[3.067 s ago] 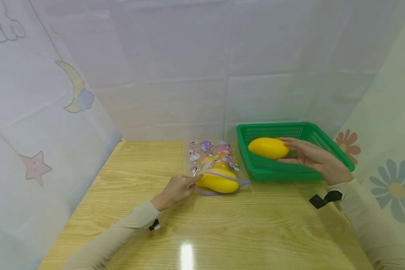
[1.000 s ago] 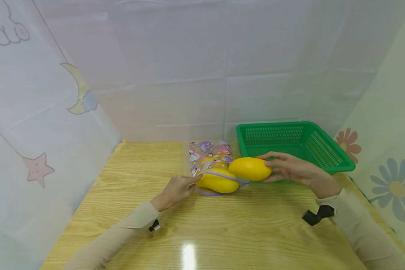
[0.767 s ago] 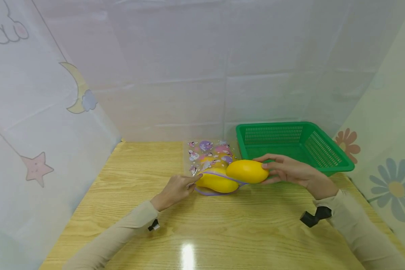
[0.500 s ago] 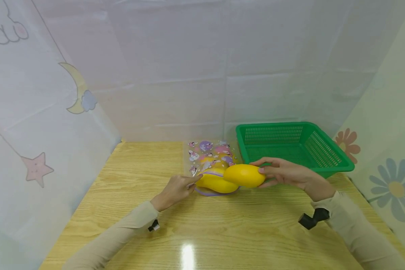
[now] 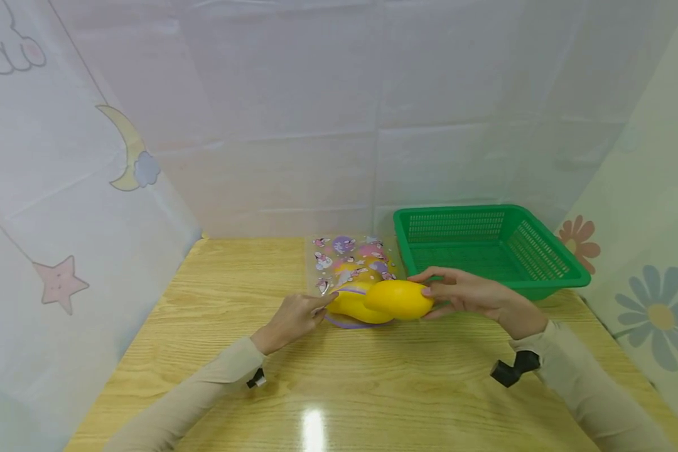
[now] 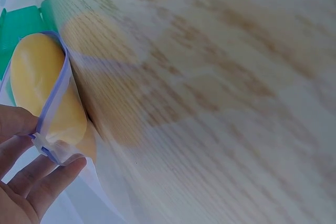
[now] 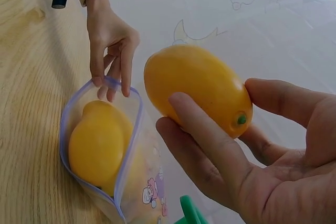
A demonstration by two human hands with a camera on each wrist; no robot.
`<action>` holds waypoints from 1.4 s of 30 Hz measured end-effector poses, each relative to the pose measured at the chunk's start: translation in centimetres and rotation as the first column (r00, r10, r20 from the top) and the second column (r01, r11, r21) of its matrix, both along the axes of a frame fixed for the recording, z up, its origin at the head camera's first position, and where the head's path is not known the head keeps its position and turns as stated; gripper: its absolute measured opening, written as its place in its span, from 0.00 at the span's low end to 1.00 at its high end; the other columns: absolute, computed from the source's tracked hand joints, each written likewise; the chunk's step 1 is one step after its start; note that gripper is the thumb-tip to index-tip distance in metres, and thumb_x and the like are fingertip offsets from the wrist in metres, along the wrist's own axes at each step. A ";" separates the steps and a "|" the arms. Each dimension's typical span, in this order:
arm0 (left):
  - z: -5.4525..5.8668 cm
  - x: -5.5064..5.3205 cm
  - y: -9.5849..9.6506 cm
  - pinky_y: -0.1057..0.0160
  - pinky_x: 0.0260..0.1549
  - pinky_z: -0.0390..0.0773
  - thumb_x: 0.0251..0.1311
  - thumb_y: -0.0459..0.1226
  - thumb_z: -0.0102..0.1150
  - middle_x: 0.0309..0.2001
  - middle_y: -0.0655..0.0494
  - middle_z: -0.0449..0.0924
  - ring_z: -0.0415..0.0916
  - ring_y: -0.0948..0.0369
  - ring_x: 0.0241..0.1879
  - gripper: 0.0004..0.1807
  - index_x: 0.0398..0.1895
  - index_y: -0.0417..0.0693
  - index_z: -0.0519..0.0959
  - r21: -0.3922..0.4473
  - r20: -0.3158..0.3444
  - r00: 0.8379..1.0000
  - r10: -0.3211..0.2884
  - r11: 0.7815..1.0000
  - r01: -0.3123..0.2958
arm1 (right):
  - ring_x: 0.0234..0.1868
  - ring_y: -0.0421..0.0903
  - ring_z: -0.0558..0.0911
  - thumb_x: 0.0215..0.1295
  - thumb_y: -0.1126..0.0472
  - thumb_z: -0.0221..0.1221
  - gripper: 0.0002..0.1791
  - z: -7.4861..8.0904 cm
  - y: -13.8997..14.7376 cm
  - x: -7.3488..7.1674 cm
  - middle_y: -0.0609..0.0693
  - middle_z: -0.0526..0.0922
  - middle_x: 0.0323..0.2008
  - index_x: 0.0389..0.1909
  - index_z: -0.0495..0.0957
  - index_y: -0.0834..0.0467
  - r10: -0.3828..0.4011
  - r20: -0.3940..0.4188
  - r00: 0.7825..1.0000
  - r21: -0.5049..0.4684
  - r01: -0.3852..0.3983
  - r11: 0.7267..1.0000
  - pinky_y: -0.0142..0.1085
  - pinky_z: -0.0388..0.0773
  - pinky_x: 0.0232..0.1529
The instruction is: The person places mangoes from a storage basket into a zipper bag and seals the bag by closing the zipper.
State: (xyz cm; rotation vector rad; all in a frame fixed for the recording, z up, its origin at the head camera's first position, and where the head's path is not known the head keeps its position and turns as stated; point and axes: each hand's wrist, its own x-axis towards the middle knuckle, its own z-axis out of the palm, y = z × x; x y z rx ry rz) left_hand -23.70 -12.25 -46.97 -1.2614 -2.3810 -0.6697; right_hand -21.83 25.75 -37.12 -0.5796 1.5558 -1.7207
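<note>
My right hand (image 5: 480,298) holds a yellow mango (image 5: 400,299) between thumb and fingers, above the table by the mouth of a zip bag (image 5: 328,257). A small green stem nub shows on the mango's near end in the right wrist view. The clear bag has purple zip edges and cartoon prints; it lies with its mouth open towards me. Inside is another mango (image 7: 97,145), with more yellow showing behind it through the plastic. My left hand (image 5: 290,321) pinches the left corner of the bag's mouth, at the zip slider (image 6: 43,149) in the left wrist view.
A green plastic basket (image 5: 562,276) stands at the back right of the wooden table (image 5: 384,389), just right of the bag. Behind the table hangs a pale cloth (image 5: 288,125) with printed figures. A black wrist camera (image 5: 514,369) sits on the right sleeve.
My right hand has carried the mango from over the basket leftward and down to the bag's mouth, where it overlaps the bagged mango in the head view. My left hand stays at the bag's corner.
</note>
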 end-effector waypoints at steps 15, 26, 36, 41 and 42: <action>0.0 -0.1 0.1 0.78 0.12 0.55 0.52 0.25 0.69 0.20 0.57 0.81 0.45 0.77 0.14 0.24 0.56 0.39 0.81 0.005 -0.011 1.000 0.000 1.000 0.000 | 0.56 0.56 0.78 0.76 0.68 0.48 0.20 -0.9 -1.5 0.4 0.61 0.73 0.60 0.67 0.65 0.63 0.014 0.040 0.999 0.044 -0.015 0.999 0.54 0.74 0.55; -0.1 -0.2 0.2 0.77 0.12 0.55 0.51 0.24 0.70 0.21 0.56 0.82 0.44 0.77 0.14 0.24 0.55 0.39 0.82 0.019 -0.017 1.000 0.000 1.000 0.000 | 0.54 0.56 0.80 0.76 0.68 0.49 0.18 -2.2 -2.1 0.7 0.61 0.76 0.57 0.64 0.69 0.61 0.003 0.052 0.999 0.042 -0.005 0.999 0.54 0.75 0.54; -0.1 -0.1 0.0 0.78 0.12 0.55 0.53 0.25 0.69 0.22 0.56 0.83 0.45 0.77 0.13 0.24 0.56 0.39 0.81 -0.003 0.012 1.000 0.014 1.000 -0.013 | 0.52 0.56 0.80 0.75 0.68 0.51 0.20 -3.3 -3.1 1.5 0.61 0.77 0.54 0.64 0.65 0.68 -0.024 0.092 0.995 0.045 0.020 0.999 0.58 0.71 0.56; -0.1 -0.1 0.0 0.77 0.12 0.55 0.53 0.25 0.69 0.21 0.57 0.82 0.44 0.78 0.14 0.24 0.56 0.40 0.81 -0.003 0.008 1.000 0.015 1.000 -0.015 | 0.53 0.56 0.80 0.75 0.68 0.50 0.21 -3.9 -3.3 1.6 0.61 0.77 0.54 0.64 0.61 0.70 -0.034 0.124 0.992 0.037 0.030 0.999 0.60 0.69 0.57; -0.1 -0.1 0.0 0.77 0.12 0.55 0.53 0.25 0.69 0.20 0.57 0.81 0.44 0.78 0.14 0.24 0.56 0.40 0.81 0.002 0.008 1.000 0.012 1.000 -0.012 | 0.53 0.56 0.80 0.75 0.68 0.50 0.21 -4.0 -3.3 1.6 0.62 0.76 0.55 0.64 0.61 0.71 -0.039 0.129 0.991 0.037 0.034 0.999 0.60 0.68 0.57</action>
